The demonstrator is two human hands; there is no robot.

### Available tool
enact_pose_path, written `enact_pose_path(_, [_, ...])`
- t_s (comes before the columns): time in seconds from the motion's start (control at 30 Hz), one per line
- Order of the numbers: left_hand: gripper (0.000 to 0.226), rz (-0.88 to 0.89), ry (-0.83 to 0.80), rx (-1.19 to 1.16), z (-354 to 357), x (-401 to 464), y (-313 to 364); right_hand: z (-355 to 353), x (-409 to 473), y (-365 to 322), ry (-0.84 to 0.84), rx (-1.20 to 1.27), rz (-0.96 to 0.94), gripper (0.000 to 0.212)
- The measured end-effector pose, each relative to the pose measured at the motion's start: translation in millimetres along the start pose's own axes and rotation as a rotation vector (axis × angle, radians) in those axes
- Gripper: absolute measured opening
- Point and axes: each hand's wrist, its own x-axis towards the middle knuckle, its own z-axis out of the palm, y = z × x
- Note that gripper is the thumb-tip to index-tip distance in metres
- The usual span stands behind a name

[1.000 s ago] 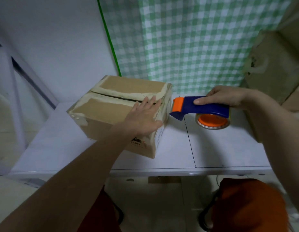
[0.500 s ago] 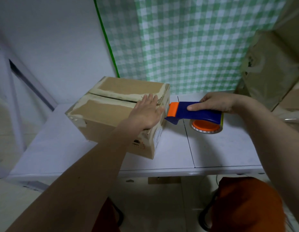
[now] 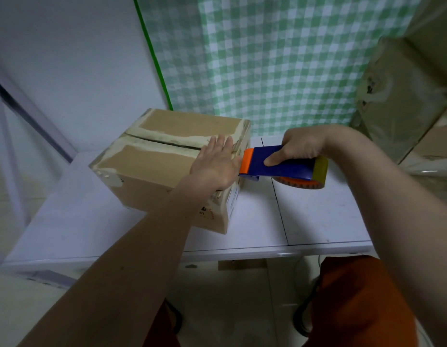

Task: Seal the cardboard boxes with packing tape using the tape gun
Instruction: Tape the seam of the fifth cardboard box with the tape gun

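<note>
Head view: your left hand point(image 3: 214, 164) lies flat on the box point(image 3: 167, 166), right hand point(image 3: 302, 146) fingers gripping the tape gun point(image 3: 280, 166); tape may wrinkle if the flaps gape.

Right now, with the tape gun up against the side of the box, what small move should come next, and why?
Probably press the tape gun's orange nose onto the box edge and draw it along the top seam. The right hand grips the gun at the box's right edge, the left hand lies flat on the lid, and the seam gap looks open.

The cardboard box point(image 3: 164, 166) sits on the table point(image 3: 317, 221), the tape gun point(image 3: 285, 166) seemingly touching its right end.
</note>
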Motion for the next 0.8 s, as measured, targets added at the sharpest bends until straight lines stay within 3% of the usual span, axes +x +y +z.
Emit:
enact_pose_path(0.17, [0.059,0.004,-0.007,0.021,2,1,-1,32,4,9,0.099,-0.329,0.126,0.034])
enact_pose_path(0.37, [0.061,-0.073,0.001,-0.025,-2,8,10,39,18,18,0.223,-0.037,0.083,0.04])
enact_pose_path(0.6, [0.068,-0.216,0.188,-0.081,-2,22,24,37,13,29,0.389,0.111,0.043,0.04])
enact_pose_path(0.8, [0.062,-0.221,0.107,0.051,-1,33,27,43,5,38,0.509,0.18,0.004,0.04])
